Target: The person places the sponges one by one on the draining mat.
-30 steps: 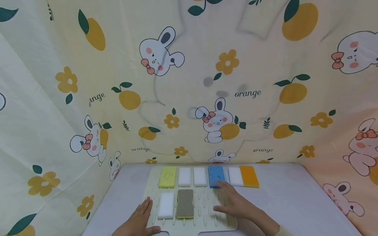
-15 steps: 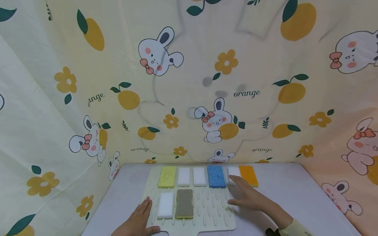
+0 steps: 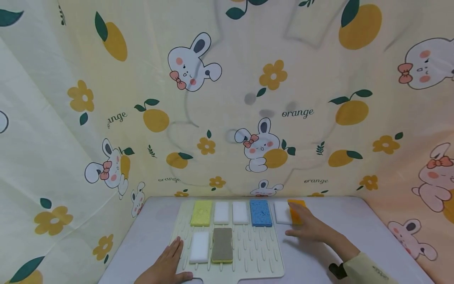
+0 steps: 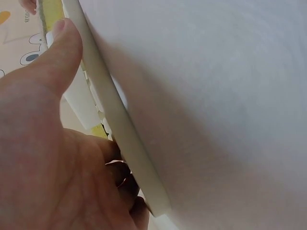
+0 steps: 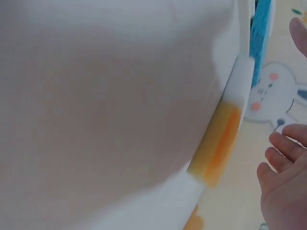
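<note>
My left hand [image 3: 166,262] rests on the left edge of a pale ribbed board [image 3: 255,268], thumb at its front edge. My right hand [image 3: 312,228] hovers with loosely spread fingers over an orange sponge [image 5: 216,143], partly hiding it in the head view; the right wrist view shows a gap between them. Against the orange sponge lies a white sponge [image 3: 282,213], right of the board. Along the board's back row are a yellow sponge [image 3: 201,213], two white ones and a blue sponge [image 3: 261,213]. In front lie a white sponge [image 3: 200,247] and a grey-topped yellow sponge [image 3: 222,245].
The board lies on a white table [image 3: 337,213]. A patterned cloth [image 3: 227,98] with rabbits and oranges hangs behind the table and along both sides. The board's front right part shows bare ribs.
My right hand has moved rightward from above the blue sponge, past the white one, to above the orange sponge. My left hand and the sponges have stayed in place.
</note>
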Tool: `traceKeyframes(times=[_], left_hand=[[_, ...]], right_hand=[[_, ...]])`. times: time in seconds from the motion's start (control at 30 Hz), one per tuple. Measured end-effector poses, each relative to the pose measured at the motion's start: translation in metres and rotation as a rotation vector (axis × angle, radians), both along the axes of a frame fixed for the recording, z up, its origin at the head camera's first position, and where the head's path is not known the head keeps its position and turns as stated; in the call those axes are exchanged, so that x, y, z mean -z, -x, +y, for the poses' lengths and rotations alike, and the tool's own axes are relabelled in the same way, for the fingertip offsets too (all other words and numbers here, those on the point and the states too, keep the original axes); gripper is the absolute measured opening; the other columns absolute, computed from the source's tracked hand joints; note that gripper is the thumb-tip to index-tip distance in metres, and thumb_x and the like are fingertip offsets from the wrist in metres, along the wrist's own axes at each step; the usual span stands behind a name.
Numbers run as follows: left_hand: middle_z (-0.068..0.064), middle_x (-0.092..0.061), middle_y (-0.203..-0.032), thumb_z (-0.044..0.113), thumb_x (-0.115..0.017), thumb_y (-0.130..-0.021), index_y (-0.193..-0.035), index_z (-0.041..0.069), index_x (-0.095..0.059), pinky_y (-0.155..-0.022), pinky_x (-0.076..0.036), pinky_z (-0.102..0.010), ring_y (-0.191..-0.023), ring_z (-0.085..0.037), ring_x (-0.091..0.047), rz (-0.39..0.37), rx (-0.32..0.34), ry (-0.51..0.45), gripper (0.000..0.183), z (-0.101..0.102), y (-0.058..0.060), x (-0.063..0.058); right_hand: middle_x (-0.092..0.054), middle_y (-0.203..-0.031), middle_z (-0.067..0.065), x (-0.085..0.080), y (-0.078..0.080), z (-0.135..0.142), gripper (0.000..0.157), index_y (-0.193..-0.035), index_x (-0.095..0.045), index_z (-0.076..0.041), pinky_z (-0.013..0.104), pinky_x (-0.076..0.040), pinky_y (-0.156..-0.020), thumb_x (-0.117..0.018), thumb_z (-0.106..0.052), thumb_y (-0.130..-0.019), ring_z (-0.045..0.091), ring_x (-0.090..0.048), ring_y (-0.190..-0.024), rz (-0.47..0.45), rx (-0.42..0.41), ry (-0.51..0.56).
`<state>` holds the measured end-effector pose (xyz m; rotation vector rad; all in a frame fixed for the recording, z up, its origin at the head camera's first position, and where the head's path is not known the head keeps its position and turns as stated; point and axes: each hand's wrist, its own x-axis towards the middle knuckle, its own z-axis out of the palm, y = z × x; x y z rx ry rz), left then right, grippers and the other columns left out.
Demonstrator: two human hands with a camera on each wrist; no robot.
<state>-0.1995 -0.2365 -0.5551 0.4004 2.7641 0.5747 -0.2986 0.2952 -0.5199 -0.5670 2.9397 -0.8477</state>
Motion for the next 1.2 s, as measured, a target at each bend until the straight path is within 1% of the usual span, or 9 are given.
traceKeyframes(times=[0.07,0.13,0.3,0.5,0.63,0.8,0.93,1.07,1.2], left_hand=[[-0.033,-0.019,-0.173,0.062,-0.079,-0.091,-0.162,-0.014,-0.026,-0.128,-0.019,-0.068,-0.161,-0.048,-0.020,0.001,0.004,-0.004,0.117,-0.001,0.000,0.001],[-0.033,-0.016,-0.173,0.064,-0.078,-0.091,-0.164,-0.013,-0.024,-0.129,-0.017,-0.067,-0.161,-0.048,-0.018,-0.020,0.003,-0.002,0.119,-0.002,0.001,0.001],[-0.031,-0.016,-0.174,0.070,-0.076,-0.088,-0.164,-0.012,-0.024,-0.129,-0.015,-0.067,-0.162,-0.048,-0.017,-0.039,-0.008,-0.013,0.123,-0.003,0.002,0.003],[-0.032,-0.019,-0.173,0.073,-0.074,-0.087,-0.162,-0.014,-0.026,-0.126,-0.017,-0.071,-0.159,-0.052,-0.020,0.043,0.035,-0.059,0.125,-0.011,0.006,0.021],[-0.032,-0.020,-0.173,0.068,-0.077,-0.089,-0.163,-0.013,-0.027,-0.126,-0.018,-0.071,-0.159,-0.051,-0.020,0.039,0.030,-0.066,0.121,-0.011,0.008,0.022],[-0.036,-0.019,-0.172,0.072,-0.074,-0.089,-0.162,-0.016,-0.026,-0.124,-0.020,-0.073,-0.158,-0.054,-0.021,0.045,0.057,-0.083,0.123,-0.015,0.010,0.029],[-0.036,-0.017,-0.172,0.074,-0.071,-0.090,-0.163,-0.015,-0.022,-0.125,-0.017,-0.073,-0.159,-0.055,-0.018,0.026,0.053,-0.078,0.126,-0.012,0.008,0.023],[-0.035,-0.016,-0.173,0.075,-0.070,-0.090,-0.164,-0.014,-0.021,-0.126,-0.015,-0.072,-0.159,-0.053,-0.016,0.047,0.059,-0.092,0.125,-0.014,0.007,0.025],[-0.035,-0.017,-0.172,0.077,-0.069,-0.089,-0.164,-0.014,-0.021,-0.125,-0.016,-0.073,-0.159,-0.053,-0.017,0.063,0.056,-0.088,0.127,-0.014,0.008,0.028]], right_hand=[[-0.031,-0.168,0.031,0.002,0.007,0.005,0.113,-0.166,-0.032,-0.001,0.077,-0.034,-0.117,-0.093,-0.048,-0.083,0.056,-0.033,-0.149,0.005,0.006,-0.005],[-0.030,-0.168,0.030,0.005,0.013,0.011,0.112,-0.166,-0.032,-0.003,0.078,-0.033,-0.116,-0.092,-0.049,-0.084,0.054,-0.033,-0.148,-0.001,0.021,-0.010],[-0.026,-0.170,0.029,0.010,0.025,0.023,0.114,-0.167,-0.030,-0.004,0.079,-0.031,-0.117,-0.090,-0.054,-0.083,0.054,-0.031,-0.149,-0.051,0.078,-0.034],[-0.020,-0.170,0.035,0.008,0.035,0.031,0.126,-0.166,-0.022,0.005,0.078,-0.028,-0.119,-0.090,-0.059,-0.082,0.058,-0.026,-0.150,-0.084,0.100,-0.094],[-0.019,-0.169,0.039,0.006,0.040,0.037,0.126,-0.165,-0.022,0.010,0.078,-0.025,-0.120,-0.091,-0.055,-0.082,0.061,-0.023,-0.151,-0.088,0.083,-0.093],[-0.019,-0.169,0.039,0.008,0.045,0.041,0.128,-0.165,-0.020,0.010,0.078,-0.026,-0.120,-0.091,-0.056,-0.082,0.061,-0.025,-0.151,-0.115,0.088,-0.100],[-0.020,-0.168,0.039,0.009,0.049,0.043,0.132,-0.165,-0.018,0.011,0.078,-0.025,-0.120,-0.091,-0.059,-0.080,0.060,-0.027,-0.150,-0.143,0.107,-0.118],[-0.018,-0.169,0.038,0.011,0.054,0.046,0.136,-0.166,-0.015,0.010,0.077,-0.024,-0.121,-0.090,-0.064,-0.079,0.059,-0.026,-0.151,-0.179,0.126,-0.129],[-0.019,-0.169,0.039,0.013,0.059,0.050,0.139,-0.166,-0.015,0.010,0.077,-0.024,-0.122,-0.090,-0.066,-0.077,0.059,-0.028,-0.150,-0.196,0.137,-0.131]])
